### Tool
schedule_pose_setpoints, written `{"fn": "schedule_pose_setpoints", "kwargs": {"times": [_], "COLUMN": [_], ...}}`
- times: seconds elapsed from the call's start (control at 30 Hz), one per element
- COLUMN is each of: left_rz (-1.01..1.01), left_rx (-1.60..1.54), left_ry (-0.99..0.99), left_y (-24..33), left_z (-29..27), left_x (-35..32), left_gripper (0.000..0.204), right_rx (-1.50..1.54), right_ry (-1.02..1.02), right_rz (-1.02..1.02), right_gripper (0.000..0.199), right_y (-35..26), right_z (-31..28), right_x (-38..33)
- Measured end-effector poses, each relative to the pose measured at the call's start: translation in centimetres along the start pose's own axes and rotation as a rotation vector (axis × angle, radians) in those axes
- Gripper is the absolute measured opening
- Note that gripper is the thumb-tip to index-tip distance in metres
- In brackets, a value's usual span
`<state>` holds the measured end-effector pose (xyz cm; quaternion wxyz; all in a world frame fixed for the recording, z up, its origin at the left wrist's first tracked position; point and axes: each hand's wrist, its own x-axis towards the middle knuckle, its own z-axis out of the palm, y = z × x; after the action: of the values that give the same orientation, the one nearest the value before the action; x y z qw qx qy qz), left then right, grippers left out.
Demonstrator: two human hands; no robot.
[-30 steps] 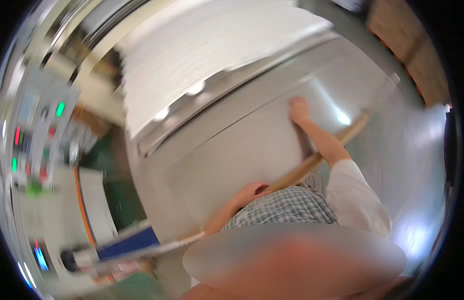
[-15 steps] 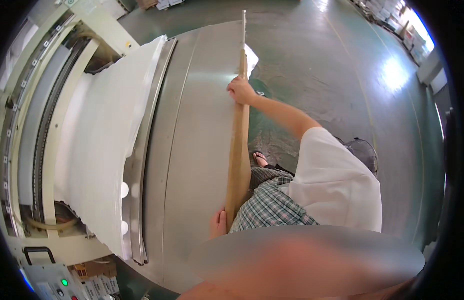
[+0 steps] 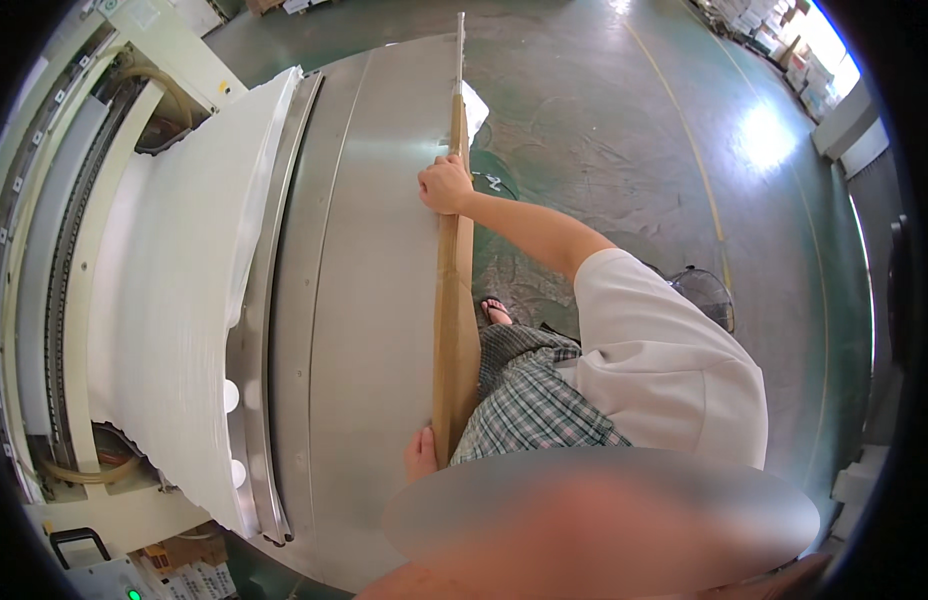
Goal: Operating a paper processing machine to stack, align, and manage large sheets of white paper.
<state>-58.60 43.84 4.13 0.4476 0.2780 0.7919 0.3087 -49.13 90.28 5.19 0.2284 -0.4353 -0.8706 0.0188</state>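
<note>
A long, narrow brown edge strip [image 3: 447, 330], like tape or cardboard, runs along the near side of a metal table [image 3: 374, 300]. My right hand [image 3: 446, 185] is closed over the strip towards its far end, knuckles up, with its fingertips hidden. Lower down, my left hand [image 3: 421, 455] holds the strip's near end; only a few of its fingers show, and a blurred oval covers the rest. White sheet material [image 3: 174, 260] hangs out of the machine across the table.
The cream machine [image 3: 129, 250], with a long roller, stands at the left; a control box [image 3: 104, 580] with a green light is below it. A metal bar [image 3: 284, 300] crosses the table. Behind me stands a fan [image 3: 702, 298]. Stacked goods [image 3: 749, 35] line the far right.
The whole view has shifted a little to the left. My right hand has slid slightly inward over the strip, knuckles more raised; my left hand stays at the near end.
</note>
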Motion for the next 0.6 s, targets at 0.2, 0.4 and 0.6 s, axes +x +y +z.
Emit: {"fn": "schedule_pose_setpoints", "kwargs": {"times": [0.2, 0.4, 0.6], "left_rz": [-0.004, 0.039, 0.143], "left_rx": [-0.098, 0.024, 0.083], "left_ry": [-0.016, 0.091, 0.207], "left_y": [-0.6, -1.3, -1.3], "left_z": [0.0, 0.4, 0.4], "left_x": [0.1, 0.9, 1.9], "left_gripper": [0.038, 0.040, 0.037], "right_rx": [-0.011, -0.068, 0.879], "right_ry": [-0.018, -0.150, 0.112], "right_rz": [-0.003, 0.039, -0.560], "right_gripper": [0.015, 0.016, 0.030], "right_y": [-0.1, 0.2, -11.6], "right_z": [-0.4, 1.7, -9.8], "right_x": [0.0, 1.4, 0.5]}}
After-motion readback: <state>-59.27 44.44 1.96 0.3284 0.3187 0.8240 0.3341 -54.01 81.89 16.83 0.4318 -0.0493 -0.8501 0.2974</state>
